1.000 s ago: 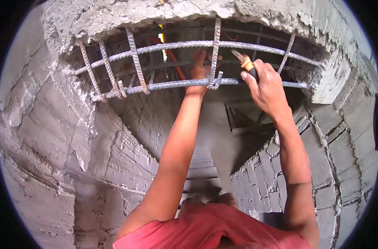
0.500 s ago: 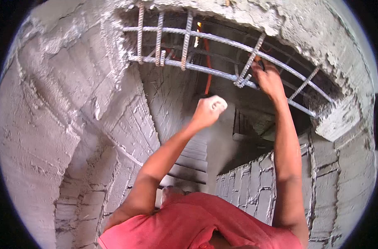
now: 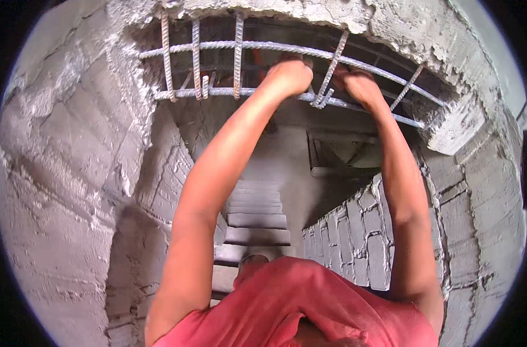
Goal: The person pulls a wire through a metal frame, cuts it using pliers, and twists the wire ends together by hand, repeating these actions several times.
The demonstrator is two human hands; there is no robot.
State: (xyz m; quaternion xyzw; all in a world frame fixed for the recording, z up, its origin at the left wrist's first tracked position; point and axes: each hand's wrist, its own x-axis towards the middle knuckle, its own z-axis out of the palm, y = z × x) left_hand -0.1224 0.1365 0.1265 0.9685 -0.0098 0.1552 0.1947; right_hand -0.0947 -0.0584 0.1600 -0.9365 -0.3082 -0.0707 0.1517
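Note:
A grid of steel rebar [image 3: 252,45] spans an opening under rough concrete. My left hand [image 3: 291,76] is raised to the lower bar, with its fingers closed and curled away from view, so what they hold is hidden. To its right, my right hand [image 3: 360,85] reaches up between the long bars, beside a rebar cross-piece [image 3: 334,61]. Its fingers are closed too, and shadow and bars cover whatever is in them. The two hands are close together, on either side of that cross-piece.
Rough concrete [image 3: 402,29] edges the opening above, with a jagged block [image 3: 457,130] at the right. Stairs [image 3: 256,221] descend below me. Brick walls [image 3: 356,237] and a plastered wall [image 3: 61,202] flank them.
My left hand has risen from below the grid to the bars near my right hand. The view has shifted slightly, and my right hand remains among the bars.

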